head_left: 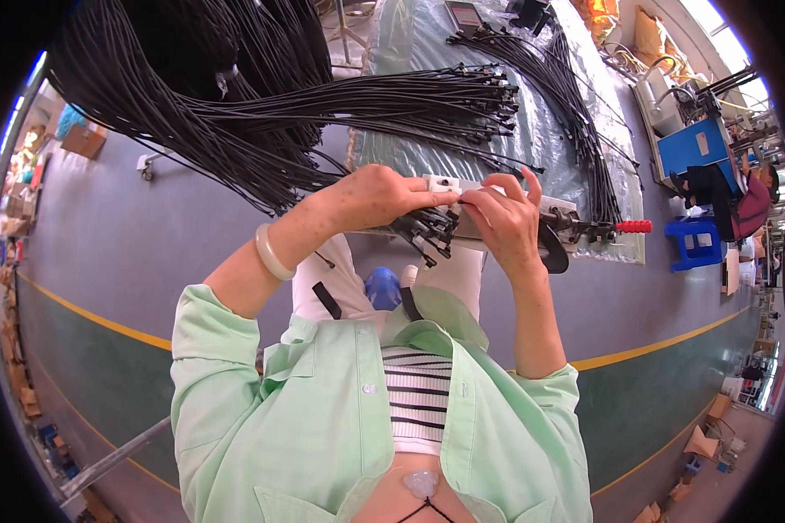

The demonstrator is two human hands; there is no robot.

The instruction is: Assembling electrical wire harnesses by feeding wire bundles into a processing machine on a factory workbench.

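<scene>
Black cable ends [432, 231] hang at the tabletop's [410, 52] near edge, beneath the left hand [384, 193]; its fingertips meet the right hand's [508, 218], any grip hidden; work seems midway, though whether the cable bundle [410, 98] across the left edge is finished, I cannot tell

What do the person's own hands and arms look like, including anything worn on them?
Both hands, left hand and right hand, are bare, without gloves. A pale, smooth, rounded bangle circles the left wrist; none shows on the right. Light green shirt sleeves end near the elbows.
</scene>
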